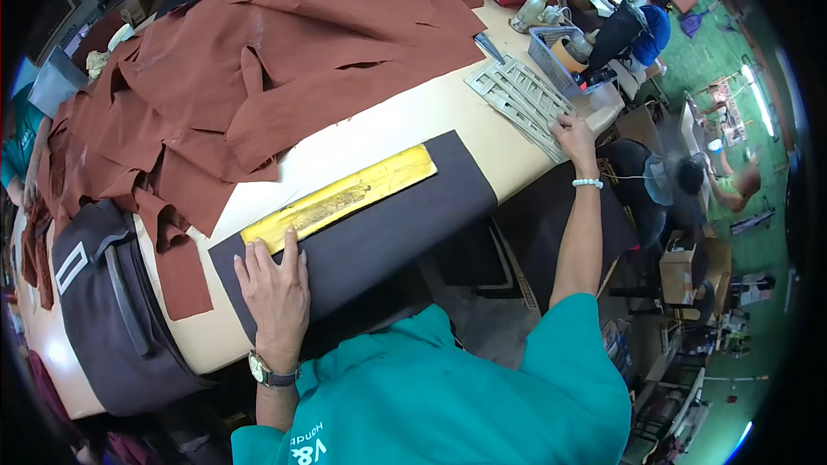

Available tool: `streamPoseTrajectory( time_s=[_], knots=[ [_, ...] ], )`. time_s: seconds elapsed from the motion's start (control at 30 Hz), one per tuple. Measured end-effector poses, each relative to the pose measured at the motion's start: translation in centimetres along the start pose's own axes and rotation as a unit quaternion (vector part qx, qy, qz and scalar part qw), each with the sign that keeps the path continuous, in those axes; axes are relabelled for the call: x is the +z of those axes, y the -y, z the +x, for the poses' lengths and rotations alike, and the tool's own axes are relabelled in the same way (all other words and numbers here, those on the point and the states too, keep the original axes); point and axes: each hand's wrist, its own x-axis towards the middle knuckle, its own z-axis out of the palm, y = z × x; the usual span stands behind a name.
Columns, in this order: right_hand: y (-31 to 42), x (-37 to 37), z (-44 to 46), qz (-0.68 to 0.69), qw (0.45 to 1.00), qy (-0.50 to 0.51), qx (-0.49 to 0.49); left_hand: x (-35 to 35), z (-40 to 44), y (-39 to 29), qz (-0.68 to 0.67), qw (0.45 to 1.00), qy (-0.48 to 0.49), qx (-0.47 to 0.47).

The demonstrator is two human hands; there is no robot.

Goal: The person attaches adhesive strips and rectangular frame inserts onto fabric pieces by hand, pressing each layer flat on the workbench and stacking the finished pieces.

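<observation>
A long yellow bar point(345, 194) with a dark worn patch lies on a dark sheet point(388, 224) that hangs over the table's front edge. My left hand point(277, 288) rests on the sheet with its fingers spread, fingertips at the bar's left end. Over at the right, my right hand point(575, 139) is at the lower right end of some pale slotted templates point(521, 99), its fingers bent together on their edge. A large heap of reddish-brown material point(319, 43) spreads behind the bar.
A grey basket point(556, 56) with containers stands at the back right, beside a bottle point(530, 13). Folded dark material point(112, 319) drapes over the table's left part. A person in blue point(655, 34) is at the upper right; another person's teal sleeve point(21, 142) shows far left.
</observation>
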Motion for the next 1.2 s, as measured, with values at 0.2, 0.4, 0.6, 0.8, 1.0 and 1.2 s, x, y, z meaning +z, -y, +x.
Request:
streamPoseTrajectory(
  time_s=[0.2,0.4,0.6,0.8,1.0,1.2],
  knots=[
    [2.9,-0.9,-0.8,-0.019,0.999,-0.034,-0.031,0.2,-0.1,0.0,-0.022,0.999,0.033,-0.02],
    [2.7,-1.5,1.0,0.074,0.997,0.016,-0.005,-0.1,0.0,-0.1,-0.03,0.998,0.05,-0.026],
    [3.8,-1.4,2.8,0.29,0.957,-0.022,-0.023,0.1,-0.2,-0.1,-0.021,0.999,0.02,-0.018],
    [15.8,-4.0,-4.9,0.361,0.926,-0.074,-0.081,-0.4,0.5,0.6,-0.025,0.999,-0.006,0.027],
    [21.7,-2.5,-13.6,0.492,0.865,0.087,-0.036,-1.1,1.9,1.7,-0.152,0.987,0.033,0.039],
    [23.1,-0.2,-17.1,0.608,0.784,0.117,0.045,0.0,2.7,5.0,-0.369,0.928,0.047,-0.012]
  ],
)
